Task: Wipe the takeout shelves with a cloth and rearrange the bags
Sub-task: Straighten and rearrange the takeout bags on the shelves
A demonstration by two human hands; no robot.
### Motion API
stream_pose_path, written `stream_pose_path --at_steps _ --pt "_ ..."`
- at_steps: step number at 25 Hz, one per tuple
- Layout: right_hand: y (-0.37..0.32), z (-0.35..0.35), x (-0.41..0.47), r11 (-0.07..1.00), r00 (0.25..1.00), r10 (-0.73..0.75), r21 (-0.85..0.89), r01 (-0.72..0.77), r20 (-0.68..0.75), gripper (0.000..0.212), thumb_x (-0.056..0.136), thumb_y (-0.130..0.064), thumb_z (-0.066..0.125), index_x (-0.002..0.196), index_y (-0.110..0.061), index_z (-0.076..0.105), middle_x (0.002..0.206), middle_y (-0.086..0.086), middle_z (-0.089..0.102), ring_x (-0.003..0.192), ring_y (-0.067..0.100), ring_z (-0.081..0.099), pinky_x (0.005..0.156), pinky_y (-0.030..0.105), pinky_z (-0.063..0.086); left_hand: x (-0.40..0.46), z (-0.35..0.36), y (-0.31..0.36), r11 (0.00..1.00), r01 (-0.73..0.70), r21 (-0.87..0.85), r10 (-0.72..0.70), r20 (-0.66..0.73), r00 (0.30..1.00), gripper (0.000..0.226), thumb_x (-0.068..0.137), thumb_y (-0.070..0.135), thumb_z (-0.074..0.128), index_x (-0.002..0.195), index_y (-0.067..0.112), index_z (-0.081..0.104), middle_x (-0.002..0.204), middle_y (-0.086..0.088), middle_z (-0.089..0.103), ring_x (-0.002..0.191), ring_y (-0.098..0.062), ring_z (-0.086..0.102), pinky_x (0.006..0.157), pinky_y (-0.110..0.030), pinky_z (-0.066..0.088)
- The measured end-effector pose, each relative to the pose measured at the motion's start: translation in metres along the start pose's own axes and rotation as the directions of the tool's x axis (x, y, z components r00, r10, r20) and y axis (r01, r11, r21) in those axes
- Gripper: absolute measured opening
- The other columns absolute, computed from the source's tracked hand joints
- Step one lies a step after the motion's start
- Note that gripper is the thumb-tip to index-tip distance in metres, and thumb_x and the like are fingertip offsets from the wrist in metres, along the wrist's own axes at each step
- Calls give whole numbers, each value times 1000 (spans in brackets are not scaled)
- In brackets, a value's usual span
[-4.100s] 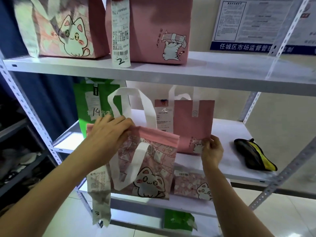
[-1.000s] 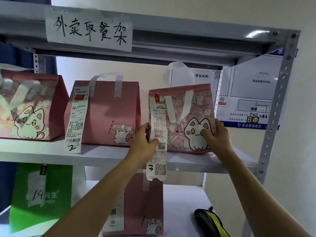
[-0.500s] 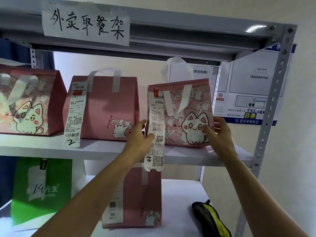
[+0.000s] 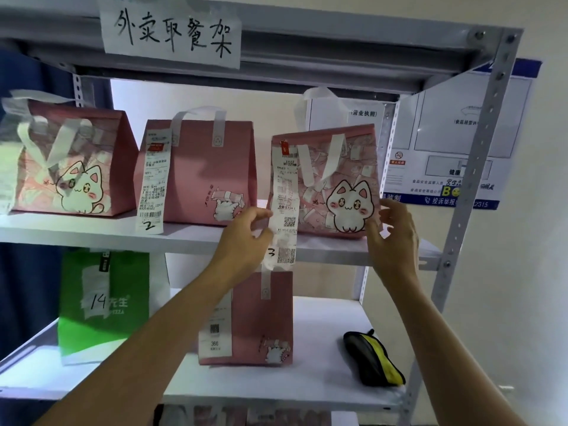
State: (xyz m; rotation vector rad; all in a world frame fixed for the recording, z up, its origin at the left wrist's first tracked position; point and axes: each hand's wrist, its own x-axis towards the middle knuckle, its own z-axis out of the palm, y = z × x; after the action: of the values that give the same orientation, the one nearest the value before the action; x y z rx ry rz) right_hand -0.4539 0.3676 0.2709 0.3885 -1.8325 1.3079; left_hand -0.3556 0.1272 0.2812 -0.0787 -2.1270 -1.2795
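Both grips look released: the left hand [image 4: 246, 238] hangs loosely curled beside the receipt [image 4: 284, 207], perhaps brushing it, and the right hand [image 4: 395, 238] hovers open just off the cat bag [image 4: 335, 182], which stands at the right end of the upper shelf [image 4: 196, 238]. The bag looks light, soft-sided and a bit slick. Its base corners or white handles seem the surest hold; the thin receipt would likely tear if pulled.

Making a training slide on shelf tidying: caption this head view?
Both hands, left and right, flank the cat-print bag on the upper shelf.
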Motion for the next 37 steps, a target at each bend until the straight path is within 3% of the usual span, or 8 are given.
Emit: stream_pose_path --at_steps 3,8,11,18,22,27,32,37 --pt "0 1 -38 999 999 16 34 -17 29 33 91 -16 62 121 -27 54 109 -5 60 102 14 58 84 34 52 -35 -4 -3 1000 9 14 -9 24 1000 23 98 14 57 115 28 62 130 8 61 114 -6 56 66 -2 47" --pt "7 11 -112 995 992 61 74 -69 107 32 92 -16 60 123 -24 57 115 -2 61 104 11 57 84 13 41 -91 -11 -21 998 37 46 -38 19 999 22 96 16 60 112 30 65 119 16 65 108 4 59 85 -20 51" --pt "9 20 -149 990 980 98 81 -113 171 31 94 -16 59 123 -27 56 117 -5 60 105 5 58 87 22 46 -121 -20 -40 996 65 64 -67 18 998 21 96 15 61 110 30 65 111 24 64 107 12 56 89 -21 49" --pt "-11 67 -215 967 916 171 115 -226 362 32 94 -17 56 126 -21 57 117 -3 64 105 13 61 87 30 50 -175 -59 -94 973 191 131 -190 -20 982 24 95 14 59 111 31 65 117 16 66 113 -4 58 97 -28 49" --pt "-28 106 -243 962 867 183 99 -255 463 31 95 -14 58 124 -25 54 117 -5 62 103 12 62 78 18 49 -190 -94 -123 959 244 145 -234 -84 969 27 94 10 58 113 27 65 117 15 66 112 -7 59 95 -35 51" --pt "-56 166 -274 946 810 201 104 -306 550 33 96 -12 59 125 -26 51 120 -6 59 109 16 60 95 45 56 -190 -146 -165 936 307 173 -284 -144 948 26 95 10 58 115 25 66 117 12 66 112 -11 60 98 -39 50" --pt "-86 232 -302 955 801 178 97 -281 572 35 95 -9 58 129 -20 57 124 -1 61 110 15 60 99 46 52 -178 -204 -217 927 317 201 -296 -128 947 28 96 13 56 119 28 64 117 20 63 113 -9 58 98 -32 48" --pt "-99 295 -324 948 693 225 9 -317 685 53 98 -18 56 149 -25 45 151 -2 49 135 17 48 116 45 38 -159 -250 -285 933 285 220 -273 -83 958 42 95 13 59 135 23 52 134 5 58 122 -15 53 103 -33 43"
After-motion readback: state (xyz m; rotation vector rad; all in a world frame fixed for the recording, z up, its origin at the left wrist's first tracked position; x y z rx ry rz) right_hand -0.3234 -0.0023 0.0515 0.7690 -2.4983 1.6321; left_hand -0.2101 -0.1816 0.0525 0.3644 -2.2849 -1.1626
